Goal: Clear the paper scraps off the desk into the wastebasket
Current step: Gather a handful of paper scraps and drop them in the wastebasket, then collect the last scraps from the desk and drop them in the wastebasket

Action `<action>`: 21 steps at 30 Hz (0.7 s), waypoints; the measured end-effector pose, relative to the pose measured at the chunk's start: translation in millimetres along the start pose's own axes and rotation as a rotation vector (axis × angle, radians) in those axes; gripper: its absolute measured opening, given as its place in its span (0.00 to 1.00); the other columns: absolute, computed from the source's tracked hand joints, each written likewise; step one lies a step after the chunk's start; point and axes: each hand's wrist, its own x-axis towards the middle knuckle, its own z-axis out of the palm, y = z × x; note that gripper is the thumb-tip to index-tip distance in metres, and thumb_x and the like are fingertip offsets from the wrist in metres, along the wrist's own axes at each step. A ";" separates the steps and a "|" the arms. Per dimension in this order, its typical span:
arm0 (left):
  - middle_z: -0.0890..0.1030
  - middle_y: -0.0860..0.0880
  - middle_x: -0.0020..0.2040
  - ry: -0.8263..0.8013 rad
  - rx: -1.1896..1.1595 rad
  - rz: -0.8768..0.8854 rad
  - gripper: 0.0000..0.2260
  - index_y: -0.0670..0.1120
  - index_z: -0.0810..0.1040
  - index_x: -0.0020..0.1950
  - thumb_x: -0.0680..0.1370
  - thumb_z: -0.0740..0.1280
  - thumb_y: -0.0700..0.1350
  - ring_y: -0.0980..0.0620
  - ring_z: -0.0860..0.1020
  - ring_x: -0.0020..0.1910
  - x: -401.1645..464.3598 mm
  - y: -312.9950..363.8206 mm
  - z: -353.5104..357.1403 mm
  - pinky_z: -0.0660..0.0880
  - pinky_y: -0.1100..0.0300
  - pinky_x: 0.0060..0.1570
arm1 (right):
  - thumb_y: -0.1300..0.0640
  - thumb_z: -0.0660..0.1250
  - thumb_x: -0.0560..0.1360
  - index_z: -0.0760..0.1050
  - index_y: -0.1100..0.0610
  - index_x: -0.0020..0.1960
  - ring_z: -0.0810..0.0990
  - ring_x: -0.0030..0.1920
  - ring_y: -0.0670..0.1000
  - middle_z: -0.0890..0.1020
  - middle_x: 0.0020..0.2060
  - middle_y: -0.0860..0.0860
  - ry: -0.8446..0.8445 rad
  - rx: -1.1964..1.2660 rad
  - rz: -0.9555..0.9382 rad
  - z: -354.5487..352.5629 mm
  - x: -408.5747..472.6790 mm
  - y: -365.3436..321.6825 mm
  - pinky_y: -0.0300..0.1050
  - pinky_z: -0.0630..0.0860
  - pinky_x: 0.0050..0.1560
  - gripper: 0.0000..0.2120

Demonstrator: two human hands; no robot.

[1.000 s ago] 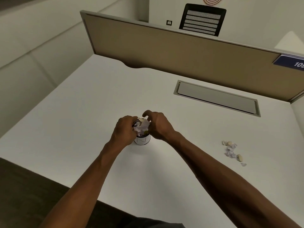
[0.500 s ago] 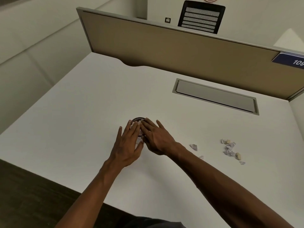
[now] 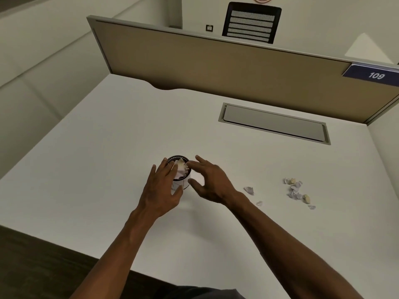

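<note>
Clearly both hands, left hand (image 3: pixel 160 190) and right hand (image 3: pixel 210 182), hover empty and spread around the wastebasket (image 3: pixel 180 172), while feather-light, crumpled paper scraps (image 3: pixel 296 189) right of them need a gentle fingertip pinch.

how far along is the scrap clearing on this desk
Done: the small round black-rimmed wastebasket is heaped with crumpled paper. In hand: nothing; the left hand and right hand flank it, open. Left: a cluster of white and yellow paper scraps and two stray scraps on the white desk.

Small wastebasket (image 3: pixel 181 180) upright, stuffed w/ paper; loose paper scraps (image 3: pixel 296 189) well right.
</note>
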 end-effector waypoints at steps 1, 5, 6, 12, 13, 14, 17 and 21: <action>0.67 0.45 0.77 0.038 -0.020 -0.004 0.32 0.42 0.65 0.77 0.76 0.71 0.50 0.47 0.57 0.80 -2.1 3.0 0.9 0.53 0.47 0.79 | 0.48 0.68 0.76 0.74 0.52 0.70 0.71 0.72 0.46 0.78 0.67 0.48 0.067 0.070 0.073 -5.7 -10.4 5.9 0.41 0.68 0.72 0.23; 0.67 0.47 0.78 0.222 -0.186 -0.026 0.30 0.43 0.67 0.76 0.76 0.71 0.46 0.50 0.59 0.79 -16.2 30.1 12.4 0.63 0.54 0.75 | 0.53 0.70 0.76 0.80 0.53 0.62 0.81 0.58 0.47 0.84 0.59 0.49 0.327 0.084 0.349 -21.3 -67.5 47.6 0.31 0.71 0.61 0.15; 0.66 0.49 0.78 0.226 -0.216 -0.014 0.30 0.44 0.67 0.77 0.77 0.71 0.47 0.52 0.59 0.80 -20.6 40.7 18.0 0.63 0.57 0.75 | 0.55 0.69 0.76 0.80 0.54 0.62 0.81 0.59 0.51 0.83 0.60 0.50 0.332 0.021 0.430 -23.6 -82.8 62.0 0.37 0.73 0.62 0.15; 0.62 0.53 0.79 -0.010 -0.233 0.150 0.28 0.48 0.64 0.78 0.80 0.64 0.53 0.58 0.52 0.80 -40.4 90.1 73.1 0.58 0.63 0.76 | 0.53 0.55 0.83 0.50 0.52 0.81 0.50 0.80 0.55 0.54 0.80 0.51 -0.204 -0.191 0.476 -28.5 -142.3 116.3 0.57 0.59 0.76 0.28; 0.62 0.53 0.79 -0.045 -0.229 0.158 0.28 0.48 0.64 0.78 0.80 0.64 0.53 0.58 0.52 0.81 -40.8 93.1 81.9 0.58 0.62 0.76 | 0.52 0.53 0.84 0.47 0.51 0.81 0.48 0.81 0.55 0.51 0.81 0.50 -0.255 -0.227 0.448 -26.9 -145.6 117.0 0.58 0.57 0.77 0.28; 0.62 0.52 0.80 -0.078 -0.222 0.166 0.28 0.48 0.64 0.79 0.80 0.64 0.54 0.57 0.52 0.81 -40.5 95.2 89.9 0.59 0.60 0.77 | 0.51 0.51 0.84 0.46 0.51 0.81 0.48 0.81 0.54 0.50 0.81 0.50 -0.271 -0.255 0.437 -25.0 -148.1 115.9 0.58 0.55 0.77 0.28; 0.62 0.50 0.80 -0.151 -0.191 0.198 0.28 0.46 0.64 0.79 0.81 0.63 0.54 0.54 0.52 0.81 -36.8 99.4 107.6 0.61 0.54 0.77 | 0.53 0.50 0.84 0.52 0.53 0.80 0.50 0.80 0.53 0.54 0.80 0.50 -0.208 -0.252 0.437 -20.4 -157.2 106.3 0.54 0.55 0.78 0.25; 0.60 0.50 0.80 -0.208 -0.189 0.240 0.28 0.46 0.61 0.80 0.82 0.60 0.54 0.53 0.53 0.81 -22.8 108.8 119.3 0.59 0.54 0.78 | 0.58 0.56 0.82 0.67 0.52 0.75 0.67 0.74 0.51 0.71 0.73 0.50 0.016 -0.115 0.489 -20.1 -178.2 94.2 0.44 0.64 0.73 0.21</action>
